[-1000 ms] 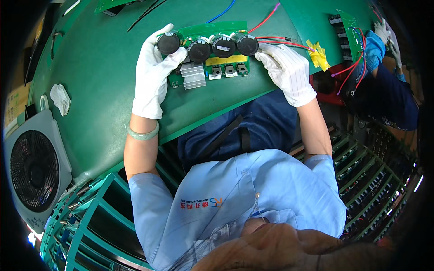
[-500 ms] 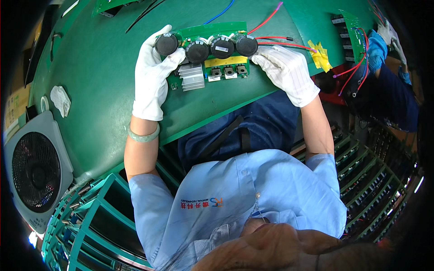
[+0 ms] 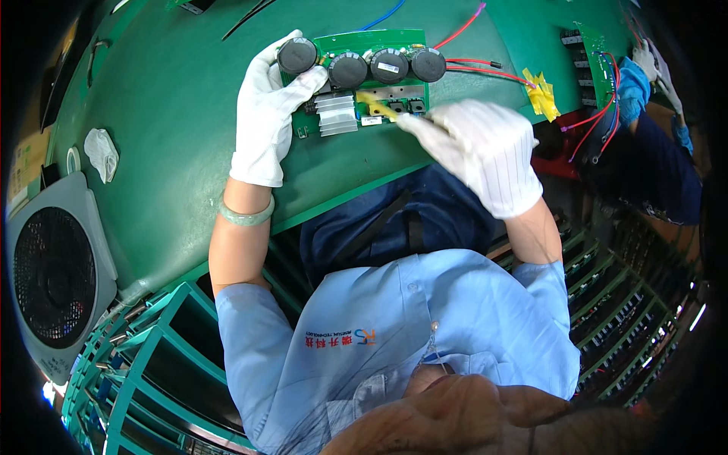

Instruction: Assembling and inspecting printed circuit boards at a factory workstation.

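Observation:
My gloved left hand (image 3: 267,114) is closed on the left end of a green circuit board (image 3: 370,41), its thumb and fingers around the leftmost black capacitor. Several round black capacitors (image 3: 347,70) line the board, with a silver finned heat sink (image 3: 337,114) below them. My gloved right hand (image 3: 485,148) pinches one end of a yellow tape strip (image 3: 379,105). The strip slants away from the board, its other end near the heat sink. A grey bar and small black components show where the tape lifts. Motion blurs the right fingertips.
Red wires (image 3: 474,67) run from the board toward crumpled yellow tape (image 3: 541,96) on the green table. Another wired board (image 3: 595,68) lies at right, near a co-worker's gloved hands (image 3: 654,64). A grey fan (image 3: 57,277) and a white crumpled cloth (image 3: 101,155) are at left.
The yellow strip lay flat along the board; now it is peeled up in my right hand, which has moved off the board's right end. Board and left hand have shifted slightly right and up.

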The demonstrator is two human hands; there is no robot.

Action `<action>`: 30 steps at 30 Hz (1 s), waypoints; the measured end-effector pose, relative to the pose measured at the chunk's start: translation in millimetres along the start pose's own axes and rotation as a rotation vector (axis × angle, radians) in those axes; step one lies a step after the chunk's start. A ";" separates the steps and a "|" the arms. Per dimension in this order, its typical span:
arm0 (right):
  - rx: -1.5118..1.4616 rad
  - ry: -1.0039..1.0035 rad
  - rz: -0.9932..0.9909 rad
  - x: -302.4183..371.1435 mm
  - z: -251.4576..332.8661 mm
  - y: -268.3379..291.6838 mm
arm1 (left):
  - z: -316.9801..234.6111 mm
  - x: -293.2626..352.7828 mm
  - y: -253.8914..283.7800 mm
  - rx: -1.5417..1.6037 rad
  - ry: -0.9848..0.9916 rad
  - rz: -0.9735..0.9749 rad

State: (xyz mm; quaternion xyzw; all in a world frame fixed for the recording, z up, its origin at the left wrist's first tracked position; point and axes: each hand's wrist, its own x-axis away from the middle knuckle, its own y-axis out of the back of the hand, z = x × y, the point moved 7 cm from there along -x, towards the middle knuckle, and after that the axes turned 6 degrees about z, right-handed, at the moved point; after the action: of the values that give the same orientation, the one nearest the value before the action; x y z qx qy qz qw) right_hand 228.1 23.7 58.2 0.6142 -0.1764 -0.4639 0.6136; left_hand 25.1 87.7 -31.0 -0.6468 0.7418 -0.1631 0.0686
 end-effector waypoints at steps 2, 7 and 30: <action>-0.018 0.045 -0.047 0.4 12.0 16.5 | 3.9 1.6 3.6 0.016 0.033 0.007; -0.123 -0.480 -0.017 37.2 -67.7 46.4 | 3.1 5.4 5.4 -0.037 -0.005 -0.028; -0.575 -0.064 0.346 23.6 -34.8 10.4 | -3.1 13.3 -1.8 -0.057 0.014 -0.005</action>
State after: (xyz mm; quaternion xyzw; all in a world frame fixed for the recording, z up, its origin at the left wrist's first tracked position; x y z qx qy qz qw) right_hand 271.1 23.8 53.0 0.3621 -0.1591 -0.4029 0.8254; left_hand 23.8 74.9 -26.1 -0.6490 0.7452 -0.1465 0.0445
